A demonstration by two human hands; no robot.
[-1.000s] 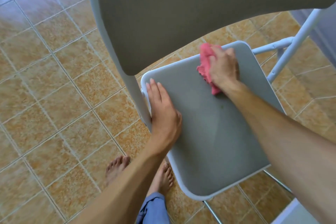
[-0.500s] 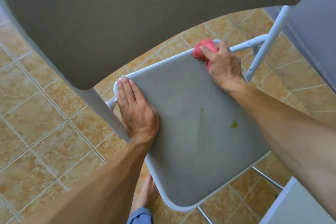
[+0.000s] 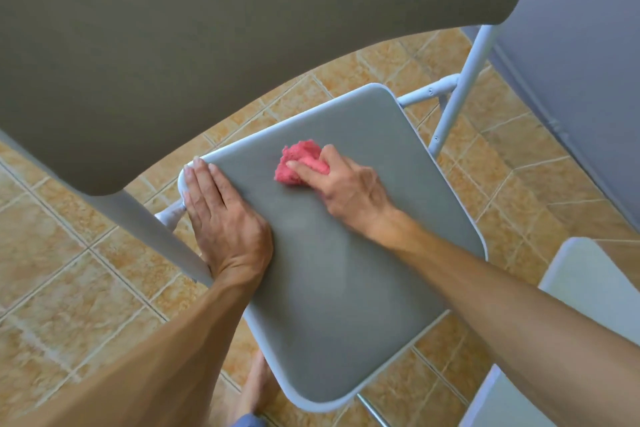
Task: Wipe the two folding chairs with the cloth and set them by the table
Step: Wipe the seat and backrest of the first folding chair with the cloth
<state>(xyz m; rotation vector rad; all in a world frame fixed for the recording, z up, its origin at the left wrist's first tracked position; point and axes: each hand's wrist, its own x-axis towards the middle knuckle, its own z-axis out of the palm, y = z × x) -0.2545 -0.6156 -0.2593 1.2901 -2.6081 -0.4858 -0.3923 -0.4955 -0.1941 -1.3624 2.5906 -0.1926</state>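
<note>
Orange-brown tiles with pale grout make up the floor (image 3: 69, 288), which fills the left side and shows beneath the folding chair (image 3: 145, 218). The chair's grey backrest (image 3: 207, 45) spans the top of the view, close to the camera. Below it, the left hand (image 3: 225, 222) lies flat on the near-left corner of the grey seat (image 3: 346, 305), its grip apart, fingers straight and together, the tips at the seat's rim. A bare foot (image 3: 259, 381) shows under the seat's front edge. Right of the left hand, the pink cloth (image 3: 299, 163) sits bunched on the seat, and the right hand (image 3: 349, 191) has its grip clamped on it, pressing it down. Further right stand the chair's white frame tubes (image 3: 460, 87), a grey wall (image 3: 571, 80) and a pale flat panel (image 3: 588, 288) of a kind I cannot tell.

Half a second ago the cloth was at the seat's far right corner; it has since slid left towards the middle. The left hand has stayed at its corner.
</note>
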